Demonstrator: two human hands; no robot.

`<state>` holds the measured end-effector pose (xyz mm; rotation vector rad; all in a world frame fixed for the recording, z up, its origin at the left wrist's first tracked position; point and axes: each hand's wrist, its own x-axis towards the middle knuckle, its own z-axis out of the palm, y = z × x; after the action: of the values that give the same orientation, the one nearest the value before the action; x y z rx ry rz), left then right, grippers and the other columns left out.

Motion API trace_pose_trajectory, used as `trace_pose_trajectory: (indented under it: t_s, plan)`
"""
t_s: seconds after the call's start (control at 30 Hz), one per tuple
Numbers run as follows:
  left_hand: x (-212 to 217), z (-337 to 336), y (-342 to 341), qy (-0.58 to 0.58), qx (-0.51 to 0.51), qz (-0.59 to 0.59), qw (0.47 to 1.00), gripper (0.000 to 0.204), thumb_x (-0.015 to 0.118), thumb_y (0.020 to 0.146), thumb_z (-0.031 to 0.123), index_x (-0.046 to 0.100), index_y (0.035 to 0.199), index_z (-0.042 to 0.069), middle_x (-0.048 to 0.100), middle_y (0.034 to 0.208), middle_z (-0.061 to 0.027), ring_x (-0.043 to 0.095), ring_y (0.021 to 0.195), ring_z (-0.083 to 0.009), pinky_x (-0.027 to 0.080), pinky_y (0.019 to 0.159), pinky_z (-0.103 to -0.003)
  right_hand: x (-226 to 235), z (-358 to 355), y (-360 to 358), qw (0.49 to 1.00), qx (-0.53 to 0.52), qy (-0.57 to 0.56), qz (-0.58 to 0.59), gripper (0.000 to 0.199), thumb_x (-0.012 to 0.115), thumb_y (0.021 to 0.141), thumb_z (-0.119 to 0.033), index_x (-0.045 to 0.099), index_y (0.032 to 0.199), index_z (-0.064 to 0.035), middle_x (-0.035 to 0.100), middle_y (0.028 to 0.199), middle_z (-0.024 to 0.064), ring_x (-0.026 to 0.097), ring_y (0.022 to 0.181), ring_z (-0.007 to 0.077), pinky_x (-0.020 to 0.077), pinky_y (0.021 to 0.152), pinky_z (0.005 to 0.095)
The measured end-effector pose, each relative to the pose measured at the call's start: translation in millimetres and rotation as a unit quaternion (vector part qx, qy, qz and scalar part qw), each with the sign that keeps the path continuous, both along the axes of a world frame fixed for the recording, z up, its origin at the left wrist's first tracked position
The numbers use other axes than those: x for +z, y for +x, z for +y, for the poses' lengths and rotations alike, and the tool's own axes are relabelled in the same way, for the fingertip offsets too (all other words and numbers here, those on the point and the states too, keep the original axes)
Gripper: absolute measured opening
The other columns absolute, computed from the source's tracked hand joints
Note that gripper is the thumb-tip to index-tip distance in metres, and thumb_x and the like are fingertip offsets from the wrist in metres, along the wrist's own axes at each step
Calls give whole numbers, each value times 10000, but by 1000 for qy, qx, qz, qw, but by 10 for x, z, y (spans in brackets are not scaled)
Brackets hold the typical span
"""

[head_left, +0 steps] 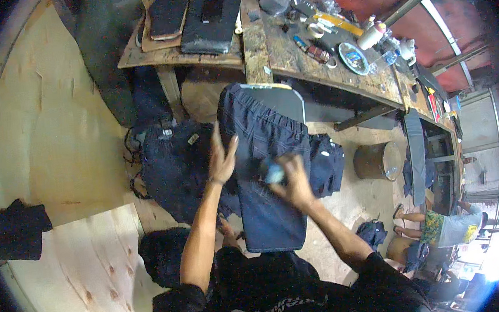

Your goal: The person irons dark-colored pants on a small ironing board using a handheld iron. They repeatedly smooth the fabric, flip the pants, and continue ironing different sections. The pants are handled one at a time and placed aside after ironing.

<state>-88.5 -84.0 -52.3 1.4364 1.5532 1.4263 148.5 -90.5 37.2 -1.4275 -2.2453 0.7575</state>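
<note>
Dark blue denim trousers (275, 218) with a gathered elastic waist are stretched over a flat dark board (286, 100). The board's rounded top end pokes out past the waistband. On the left edge of the denim rests my left hand (222, 163), its fingers stretched out and the thumb apart. My right hand (294, 183) is closed round a small light-blue object (273, 173) against the middle of the denim. Motion blur hides what kind of object it is.
Piled dark denim garments (174, 162) lie left of the board, with more denim (327, 161) to its right. Ahead, a worn wooden workbench (288, 56) carries a plate (353, 58), tape and bottles. A round stool (379, 161) and another person (451, 226) are at the right.
</note>
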Motion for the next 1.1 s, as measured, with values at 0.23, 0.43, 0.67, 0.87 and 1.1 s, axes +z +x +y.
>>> trace_pose_trajectory:
  t_s: [0.23, 0.43, 0.67, 0.87, 1.1]
  plan:
    - [-463, -166, 246, -300, 35, -249, 920, 850, 377, 1114, 664, 499, 1582, -35, 464, 1675, -209, 429, 1552, -347, 283, 1300, -399, -393, 77, 309, 983, -70, 167, -4, 808, 837, 826, -105, 431, 1521, -26, 457, 1582, 322, 456, 1441, 548, 383, 1232, 601]
    - [-688, -1876, -78, -403, 48, -222, 886, 806, 438, 1112, 605, 440, 1617, -24, 471, 1654, -252, 452, 1532, -370, 308, 1281, -438, -432, -1051, -997, 984, 96, 146, 25, 847, 914, 742, -250, 559, 1511, -221, 520, 1512, 231, 264, 1596, 510, 42, 1184, 883]
    - [55, -1432, -215, -298, 105, -270, 909, 786, 510, 1110, 535, 370, 1658, -10, 479, 1631, -303, 479, 1509, -397, 337, 1259, -483, -129, -446, -969, 979, 0, 89, 184, 804, 917, 754, -235, 566, 1451, -45, 549, 1473, 245, 471, 1469, 441, 205, 1301, 662]
    - [541, -286, 668, -274, 74, 130, 950, 963, 500, 1091, 617, 212, 1653, -110, 456, 1588, -396, 541, 1399, -531, 465, 1152, -530, 2, 162, 154, 965, -214, 148, 2, 777, 882, 860, -302, 509, 1485, -30, 540, 1444, 266, 413, 1471, 491, 296, 1215, 679]
    - [509, 980, 412, -44, -2, 402, 914, 763, 546, 1069, 589, 539, 1509, -33, 439, 1612, -319, 336, 1549, -475, 323, 1231, -621, -642, 1967, 74, 952, -241, 160, 97, 767, 801, 964, -411, 473, 1488, 43, 610, 1316, 307, 577, 1227, 496, 487, 1060, 515]
